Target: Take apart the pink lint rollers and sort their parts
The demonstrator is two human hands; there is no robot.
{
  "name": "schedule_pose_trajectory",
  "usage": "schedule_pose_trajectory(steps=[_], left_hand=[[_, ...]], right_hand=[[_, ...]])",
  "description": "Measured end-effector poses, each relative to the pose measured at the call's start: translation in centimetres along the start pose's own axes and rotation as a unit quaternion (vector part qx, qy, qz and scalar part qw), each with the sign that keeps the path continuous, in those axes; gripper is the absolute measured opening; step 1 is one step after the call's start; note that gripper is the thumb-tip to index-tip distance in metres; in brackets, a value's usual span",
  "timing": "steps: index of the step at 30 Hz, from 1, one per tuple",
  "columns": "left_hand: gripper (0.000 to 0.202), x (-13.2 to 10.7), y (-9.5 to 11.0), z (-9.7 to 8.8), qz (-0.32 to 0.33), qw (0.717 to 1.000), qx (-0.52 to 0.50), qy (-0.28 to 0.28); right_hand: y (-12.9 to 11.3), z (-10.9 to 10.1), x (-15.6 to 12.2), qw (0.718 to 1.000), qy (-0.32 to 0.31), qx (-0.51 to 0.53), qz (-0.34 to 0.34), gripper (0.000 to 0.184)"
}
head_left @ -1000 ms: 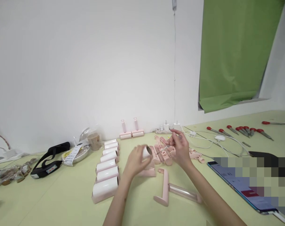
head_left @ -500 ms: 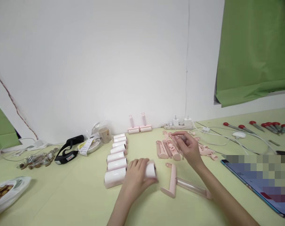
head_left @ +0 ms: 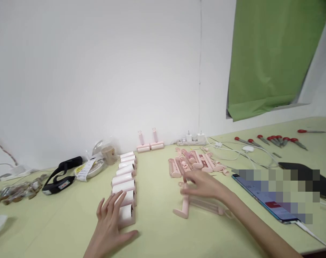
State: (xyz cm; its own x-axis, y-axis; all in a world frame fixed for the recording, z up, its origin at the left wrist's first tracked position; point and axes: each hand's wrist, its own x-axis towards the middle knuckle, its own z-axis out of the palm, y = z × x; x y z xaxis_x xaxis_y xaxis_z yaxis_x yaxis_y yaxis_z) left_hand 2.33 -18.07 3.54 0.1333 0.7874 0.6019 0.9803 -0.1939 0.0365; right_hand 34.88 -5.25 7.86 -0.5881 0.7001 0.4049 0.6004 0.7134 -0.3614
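My left hand (head_left: 111, 218) has its fingers spread beside and partly over the nearest white lint roll (head_left: 126, 215), at the front of a row of similar rolls (head_left: 124, 178). Its thumb sticks out to the right over the table. Right of the row lies a pink lint roller handle (head_left: 184, 208) with a clear grip (head_left: 206, 205). Just above its upper end is my right hand (head_left: 199, 184), thumb and index finger apart with nothing visible between them; whether it touches the handle I cannot tell. Behind it lies a pile of pink roller parts (head_left: 191, 161).
Two assembled pink lint rollers (head_left: 150, 146) stand against the wall by a power strip (head_left: 191, 142). A phone (head_left: 265, 200), cables and red-ended tools (head_left: 278, 140) lie at right. At left are a black strap device (head_left: 59, 181), a wrapped plate (head_left: 91, 168) and a cup (head_left: 109, 154).
The roll my left hand held now rests at the row's front, and that hand has opened. My right hand came down from the parts pile to the handle. The view swung right.
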Motion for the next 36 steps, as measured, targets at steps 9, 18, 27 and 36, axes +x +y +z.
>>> schedule_pose_trajectory(steps=[9, 18, 27, 36], left_hand=[[0.049, 8.6, 11.5, 4.5, -0.194, 0.829, -0.450, -0.272], [0.038, 10.1, 16.0, 10.0, -0.225, 0.712, -0.621, -0.238], [0.043, 10.3, 16.7, 8.5, -0.192, 0.807, -0.548, -0.109], [0.041, 10.2, 17.4, 7.8, -0.084, 0.918, -0.385, -0.034]], right_hand=[[1.3, 1.0, -3.9, 0.980, -0.173, -0.095, 0.016, 0.017], [0.7, -0.2, -3.4, 0.979, -0.092, -0.164, -0.083, 0.021], [-0.3, -1.0, -3.3, 0.987, -0.050, -0.143, -0.054, 0.023], [-0.8, -1.8, -3.4, 0.979, -0.045, -0.186, -0.065, 0.022]])
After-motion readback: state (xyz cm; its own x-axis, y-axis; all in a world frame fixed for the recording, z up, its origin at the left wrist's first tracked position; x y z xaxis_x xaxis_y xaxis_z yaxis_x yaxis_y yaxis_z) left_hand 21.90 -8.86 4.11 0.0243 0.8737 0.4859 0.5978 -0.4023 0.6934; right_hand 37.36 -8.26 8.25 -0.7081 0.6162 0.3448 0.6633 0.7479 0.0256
